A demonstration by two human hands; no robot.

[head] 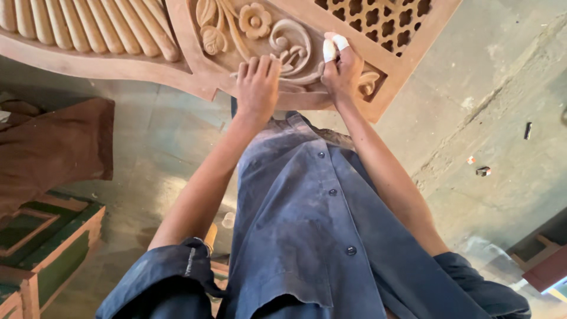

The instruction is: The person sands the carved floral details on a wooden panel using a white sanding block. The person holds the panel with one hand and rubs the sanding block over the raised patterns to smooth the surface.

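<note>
A large carved wooden panel (177, 41) with flowers, scrolls, fluted ribs and a pierced lattice fills the top of the view. My left hand (257, 85) rests palm down on the carved scrollwork near the panel's lower edge, fingers together and curled over the relief. My right hand (341, 68) presses on the carving just to the right, beside a leaf motif. Two of its fingertips are wrapped in white tape, and the fingers are bunched as if pinching something small. What they hold is hidden. My dusty blue shirt (307, 224) fills the lower middle.
A brown cloth (59, 147) drapes over something at the left. A green and red wooden frame (53, 248) lies at the lower left. Small scraps (483, 171) lie on the concrete floor (502, 88) at the right. Another wooden piece (546, 266) sits at the lower right.
</note>
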